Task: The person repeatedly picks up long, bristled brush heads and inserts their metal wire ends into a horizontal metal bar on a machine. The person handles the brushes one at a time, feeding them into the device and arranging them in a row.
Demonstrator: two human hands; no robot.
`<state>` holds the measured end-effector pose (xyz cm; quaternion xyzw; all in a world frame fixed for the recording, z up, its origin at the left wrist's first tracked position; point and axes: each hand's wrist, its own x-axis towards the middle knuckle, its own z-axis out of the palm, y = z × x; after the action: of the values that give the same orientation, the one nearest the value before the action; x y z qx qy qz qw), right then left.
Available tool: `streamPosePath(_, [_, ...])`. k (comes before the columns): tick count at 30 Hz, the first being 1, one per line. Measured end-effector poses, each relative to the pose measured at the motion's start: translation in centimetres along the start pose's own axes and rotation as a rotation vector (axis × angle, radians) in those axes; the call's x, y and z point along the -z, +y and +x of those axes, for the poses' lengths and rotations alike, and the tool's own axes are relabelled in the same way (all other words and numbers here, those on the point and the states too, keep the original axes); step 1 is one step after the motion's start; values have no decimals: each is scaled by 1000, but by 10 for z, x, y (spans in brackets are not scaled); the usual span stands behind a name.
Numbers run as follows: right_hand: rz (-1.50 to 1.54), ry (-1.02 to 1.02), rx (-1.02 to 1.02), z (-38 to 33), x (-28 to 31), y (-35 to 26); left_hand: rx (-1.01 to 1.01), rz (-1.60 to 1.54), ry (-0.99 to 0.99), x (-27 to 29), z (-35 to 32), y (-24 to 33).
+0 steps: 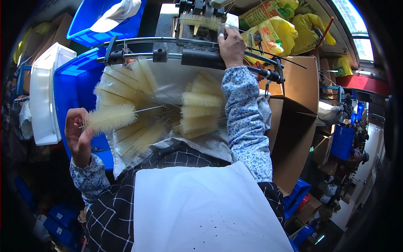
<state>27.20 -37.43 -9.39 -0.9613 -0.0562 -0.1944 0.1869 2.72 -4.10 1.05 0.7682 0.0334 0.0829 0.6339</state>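
My left hand (79, 133) is closed on the tip of a cream bottle brush (110, 118). Its twisted wire handle points right, over a pile of similar brushes (202, 105) spread on pale cloth across my lap. Farther off, my right hand (232, 47) reaches over the rail to a metal machine (197, 7). Its thumb and fingers close at the right end of another bristle brush (200, 21), which lies sideways in the machine. The exact grip there is partly hidden by the hand.
A metal rail (163, 42) crosses ahead. Blue bins (69, 77) and a white tub (45, 94) stand at left. To the right are an open cardboard box (296, 138) and yellow bags (275, 35). White material (189, 201) covers my front.
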Motion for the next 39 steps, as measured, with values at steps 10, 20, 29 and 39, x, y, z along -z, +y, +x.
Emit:
streamPosePath(10, [-22,-33,36,0,-5,-28,-42,-12,-14,-4,4,5])
streamPosePath(20, [55,2,60,-3,10,57,-47,-113,101,22,-6,-20])
streamPosePath(29, [-343,76,25,25,38,136,-26,-652,82,26,14,-30])
streamPosePath(39, [102,-437,12,-5,142,143,120,-499,-158,-31,36,-17])
